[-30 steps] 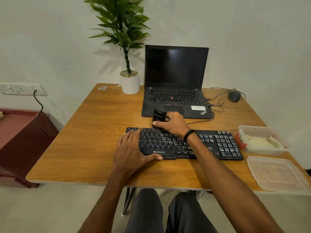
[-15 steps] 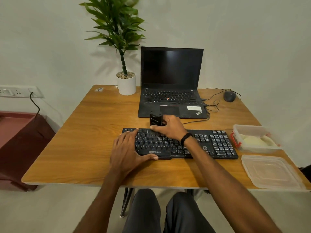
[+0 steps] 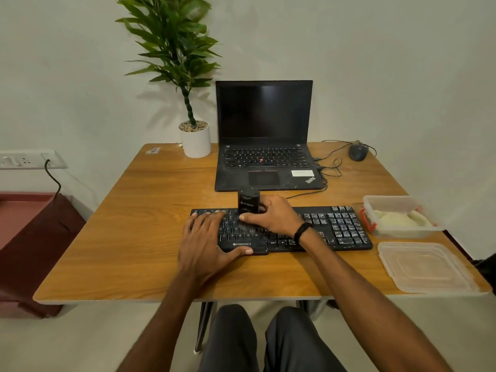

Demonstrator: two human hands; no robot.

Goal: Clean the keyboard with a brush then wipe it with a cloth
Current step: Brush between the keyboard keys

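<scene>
A person seated at a wooden table [image 3: 128, 237] held a black, stubby, block-shaped brush [image 3: 248, 201] upright in the right hand [image 3: 275, 216], whose fingers and thumb were curled round its lower part, just below the middle of the frame. The brush stood over the upper key rows of a black full-size keyboard [image 3: 335, 232], which lay crosswise near the table's front edge; whether its bristles touched the keys could not be made out. The left hand [image 3: 206, 242] lay flat on the left end of the keyboard with its fingers spread and straight and its thumb along the front rim, gripping nothing. A black wristband [image 3: 302, 232] circled the right wrist. At the right of the frame, just beside the keyboard's number pad, a clear plastic container with a red clasp [image 3: 371, 208] held a pale yellowish cloth [image 3: 397, 220]. The container's clear plastic lid [image 3: 424, 267] lay flat in front of it, near the table's lower right corner. Behind the keyboard an open black laptop [image 3: 264, 135] with a dark screen stood at the far edge. To its left was a green plant in a white pot [image 3: 195, 142], and to its right a dark corded mouse [image 3: 358, 152]. A white wall socket [image 3: 29, 159] with a black cable plugged in showed at the left edge.
</scene>
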